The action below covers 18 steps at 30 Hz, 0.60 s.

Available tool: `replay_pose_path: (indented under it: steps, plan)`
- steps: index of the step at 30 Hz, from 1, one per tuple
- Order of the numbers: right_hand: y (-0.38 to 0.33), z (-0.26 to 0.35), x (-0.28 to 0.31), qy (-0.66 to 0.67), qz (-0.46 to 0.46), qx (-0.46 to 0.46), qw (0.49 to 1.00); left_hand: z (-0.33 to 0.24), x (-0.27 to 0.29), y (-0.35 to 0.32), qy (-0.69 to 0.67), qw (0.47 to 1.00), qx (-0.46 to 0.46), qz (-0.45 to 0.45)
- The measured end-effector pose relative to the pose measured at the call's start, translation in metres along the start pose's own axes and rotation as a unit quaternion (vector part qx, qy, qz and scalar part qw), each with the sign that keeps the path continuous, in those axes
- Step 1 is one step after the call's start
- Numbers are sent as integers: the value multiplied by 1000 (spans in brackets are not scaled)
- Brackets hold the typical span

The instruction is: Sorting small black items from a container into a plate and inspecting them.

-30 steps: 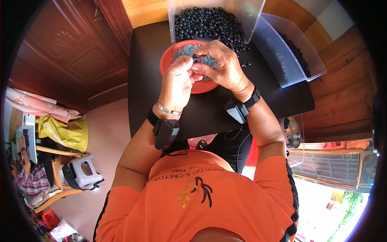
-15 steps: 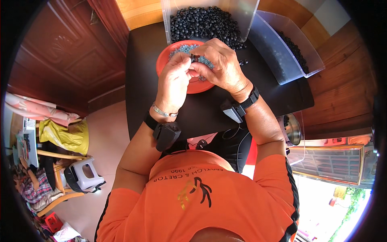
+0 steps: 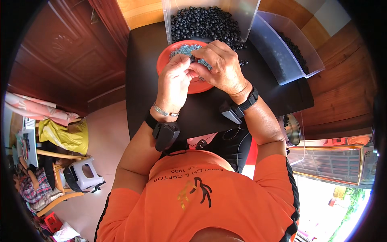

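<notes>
Above a round orange-red dish (image 3: 162,66), my two hands meet fingertip to fingertip. A small black plastic piece (image 3: 193,59) shows between them, partly covered by the fingers. My left hand (image 3: 174,76) pinches it with thumb and forefinger. From the other side, my right hand (image 3: 223,66) curls over it, with the thumb and fingers closed at the same spot. Inside the dish lie many tiny silvery metal parts (image 3: 183,50). Directly behind stands a clear plastic bin (image 3: 167,20) heaped with small black hollow pieces (image 3: 205,25).
A second clear bin (image 3: 276,52) with black pieces stands at the right of the dark table (image 3: 141,80). A few loose black pieces (image 3: 244,62) lie beside my right hand. A metal bowl (image 3: 293,131) sits low at the right. Another person (image 3: 36,185) is at far left.
Both hands stay together over the dish. The right fingers have shifted slightly, and less of the black piece shows between the fingertips.
</notes>
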State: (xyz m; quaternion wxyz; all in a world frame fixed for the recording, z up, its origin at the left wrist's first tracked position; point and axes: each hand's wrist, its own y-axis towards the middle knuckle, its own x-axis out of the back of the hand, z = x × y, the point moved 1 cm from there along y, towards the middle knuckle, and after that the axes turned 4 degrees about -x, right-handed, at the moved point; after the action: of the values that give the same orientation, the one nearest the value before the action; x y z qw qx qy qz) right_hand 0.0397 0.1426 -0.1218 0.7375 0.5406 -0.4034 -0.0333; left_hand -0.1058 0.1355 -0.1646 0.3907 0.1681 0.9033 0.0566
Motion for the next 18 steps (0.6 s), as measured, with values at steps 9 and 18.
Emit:
replay_pose_path:
  steps: [9,18]
  plan:
    - [-1,5,-2,-1,19,44,999,3,3,-1,-32,999,7,5]
    - [7,-30,32,-154,-117,-56,980,0,-10,-7,49,997,-2,-67]
